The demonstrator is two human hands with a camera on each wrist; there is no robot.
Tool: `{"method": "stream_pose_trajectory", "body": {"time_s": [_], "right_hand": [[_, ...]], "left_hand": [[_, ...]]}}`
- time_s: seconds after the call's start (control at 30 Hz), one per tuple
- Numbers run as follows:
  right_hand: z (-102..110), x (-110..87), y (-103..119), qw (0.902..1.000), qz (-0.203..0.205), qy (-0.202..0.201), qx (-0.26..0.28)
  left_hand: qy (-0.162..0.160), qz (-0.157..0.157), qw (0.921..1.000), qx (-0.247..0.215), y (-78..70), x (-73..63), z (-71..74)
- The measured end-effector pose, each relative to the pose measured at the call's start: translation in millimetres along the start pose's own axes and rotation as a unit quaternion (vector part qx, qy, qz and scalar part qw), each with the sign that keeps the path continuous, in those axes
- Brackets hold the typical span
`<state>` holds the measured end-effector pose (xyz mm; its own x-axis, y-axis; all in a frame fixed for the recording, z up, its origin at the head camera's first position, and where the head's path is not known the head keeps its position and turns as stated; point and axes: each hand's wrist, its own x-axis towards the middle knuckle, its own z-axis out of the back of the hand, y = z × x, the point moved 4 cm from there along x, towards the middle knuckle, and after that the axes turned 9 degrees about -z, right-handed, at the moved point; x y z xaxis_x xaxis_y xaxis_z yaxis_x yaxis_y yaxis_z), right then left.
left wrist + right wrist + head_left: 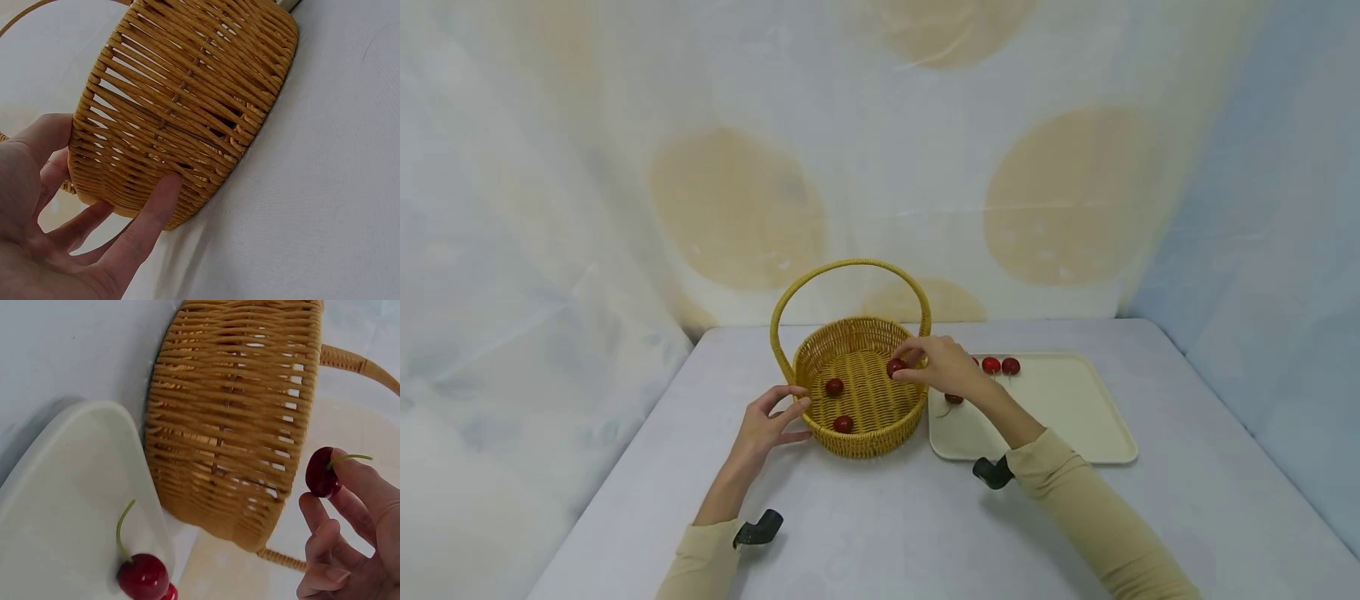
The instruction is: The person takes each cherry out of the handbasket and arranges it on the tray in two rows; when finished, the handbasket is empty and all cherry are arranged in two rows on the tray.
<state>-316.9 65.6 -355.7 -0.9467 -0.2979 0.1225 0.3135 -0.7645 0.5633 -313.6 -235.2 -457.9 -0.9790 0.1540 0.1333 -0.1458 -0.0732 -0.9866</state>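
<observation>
In the head view, the basket point(871, 437) sits near the middle of the frame, and the right hand point(945, 367) pinches a dark red cherry point(895, 367) up over the basket's right side. The left hand point(763, 422) has its fingers spread wide, with tips touching the left side of the basket. Two more cherries point(834, 387) lie on the basket floor, one near the left wall and one lower down. To the right is a pale tray point(1067, 412) with a few cherries point(1011, 366) on its left part; the right hand and arm hide some, so I cannot tell how many. In the left wrist view, fingers point(164, 190) rest on the basket's outside wall, at the middle left of the frame. The basket looks stiff and light, so the rim should be a good place to steady it. In the right wrist view, at the right of the frame, the thumb and fingers pinch the cherry by its round sides. It should be light, smooth and maybe a bit slippery, and a hard squeeze could bruise it, so a soft pinch there seems best. It is shiny, nearly black-red, with a thin, bent green stem point(350, 457).
</observation>
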Motion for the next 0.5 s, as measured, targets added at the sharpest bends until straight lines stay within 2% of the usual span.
{"method": "stream_pose_trajectory", "body": {"time_s": [0.23,0.5], "right_hand": [[13.7,-11.4,-19.2,0.9999,-0.002,-0.007,0.008],[26.6,-26.3,-37.4,0.9995,-0.023,-0.018,0.01]], "left_hand": [[-0.005,0.004,1.0,0.007,-0.6,1.1,-0.7],[-0.009,0.009,0.9999,0.01,-1.2,-0.3,-1.5]]}}
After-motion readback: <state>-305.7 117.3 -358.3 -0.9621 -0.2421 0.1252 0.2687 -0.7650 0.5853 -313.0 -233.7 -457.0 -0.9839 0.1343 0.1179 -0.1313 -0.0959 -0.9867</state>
